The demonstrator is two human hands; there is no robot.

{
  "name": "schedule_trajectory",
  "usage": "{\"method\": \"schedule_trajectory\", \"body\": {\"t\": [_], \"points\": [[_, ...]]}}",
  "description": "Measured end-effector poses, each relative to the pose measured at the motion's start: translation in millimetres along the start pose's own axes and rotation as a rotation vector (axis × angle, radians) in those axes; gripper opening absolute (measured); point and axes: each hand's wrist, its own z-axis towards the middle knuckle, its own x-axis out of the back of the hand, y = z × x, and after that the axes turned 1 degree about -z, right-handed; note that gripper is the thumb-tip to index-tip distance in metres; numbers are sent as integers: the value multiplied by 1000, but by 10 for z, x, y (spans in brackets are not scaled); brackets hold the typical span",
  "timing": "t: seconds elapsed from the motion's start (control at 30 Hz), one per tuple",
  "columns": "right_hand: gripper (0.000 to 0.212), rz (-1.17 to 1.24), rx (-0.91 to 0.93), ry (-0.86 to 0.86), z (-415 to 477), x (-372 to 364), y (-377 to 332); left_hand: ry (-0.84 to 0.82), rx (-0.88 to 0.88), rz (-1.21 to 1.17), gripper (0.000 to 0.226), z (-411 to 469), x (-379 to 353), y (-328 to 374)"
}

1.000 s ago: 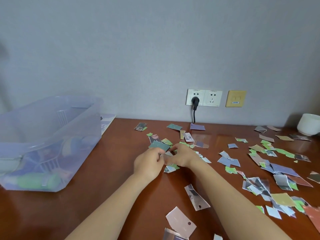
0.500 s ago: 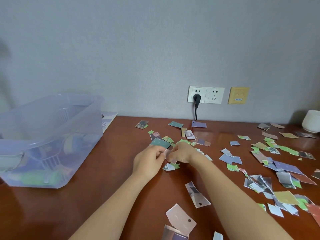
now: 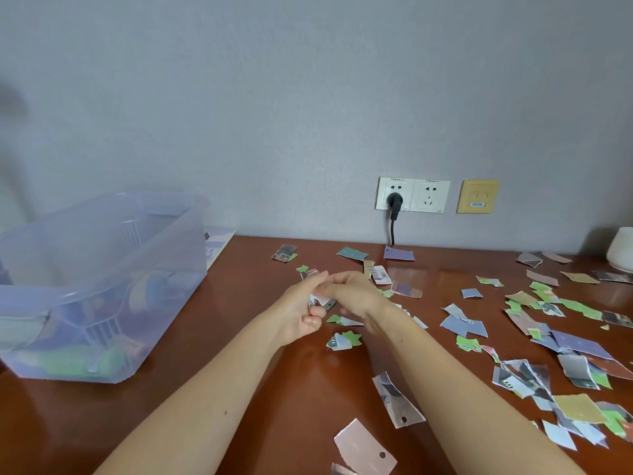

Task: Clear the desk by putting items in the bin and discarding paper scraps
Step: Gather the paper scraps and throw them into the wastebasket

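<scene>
View from the head camera over a brown, glossy wooden table [image 3: 236, 296] set against a plain grey wall [image 3: 308, 97].

Far wall: a white double socket [image 3: 412, 195] has a black plug [image 3: 395, 202] in its left outlet, and the cable drops behind the table edge. A yellow wall plate [image 3: 478, 196] sits just to the right of the socket.

Left: a translucent plastic bin [image 3: 85, 234] stands on the table. Blurred coloured items show through its walls. A printed sheet [image 3: 219, 241] lies behind it against the wall.

Centre: the left hand [image 3: 301, 313] and right hand [image 3: 356, 293] meet above the table. Both grips are closed, with fingers curled on a small bundle of scraps [image 3: 320, 299] held between them. Motion blur hides the exact finger contact.

Centre to right: torn paper scraps [image 3: 548, 337] in green, blue-grey, tan and purple lie strewn across the surface. They are densest at the right and thinner around the hands. None lie near the bin.

Near edge: a pink piece with a punched hole [image 3: 364, 450] and a long grey strip [image 3: 397, 401] lie between the forearms.

Far right: a white rounded vessel [image 3: 621, 250] stands by the wall, cut off by the frame.
</scene>
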Motion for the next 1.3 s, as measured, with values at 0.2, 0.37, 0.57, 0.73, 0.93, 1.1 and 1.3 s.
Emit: {"method": "schedule_trajectory", "body": {"t": [0.2, 0.37, 0.57, 0.73, 0.93, 1.1, 1.3], "points": [[31, -97, 28, 96, 264, -10, -19, 187, -60, -46, 23, 132, 40, 151], [83, -727, -57, 124, 555, 81, 140, 362, -125, 75, 21, 257, 158, 223], [88, -864, -212, 54, 818, 51, 153, 419, -329, 515, 30, 517, 322, 153], [78, -726, -185, 37, 929, 29, 174, 346, -340, 880, 25, 695, 412, 195], [77, -615, -191, -9, 979, 60, 205, 356, -438, 1294, 25, 704, 393, 131], [60, -575, -155, -14, 925, 91, 223, 419, -434, 1193, 28, 727, 409, 103], [28, -480, -85, 89, 835, 83, 281, 379, -409, 750, 25, 719, 443, 113]]}}
